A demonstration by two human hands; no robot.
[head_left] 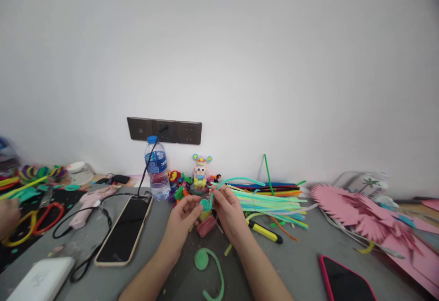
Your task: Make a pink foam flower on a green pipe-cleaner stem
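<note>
Between my two hands is a teal pipe cleaner with a small coiled disc at one end; its loose tail arcs up to the right. My left hand pinches the coiled disc between thumb and fingers. Closed on the strip beside the coil is my right hand. A green coil with a curved tail lies on the grey table just below my hands. Under my fingers sits a dark pink bundle, partly hidden. Behind them stands a small colourful figure with big eyes.
Pipe cleaners and a yellow cutter lie right of my hands. Left are a water bottle, a phone, cables and scissors, near another person's hand. Pink paper and a pink-cased phone are at the right.
</note>
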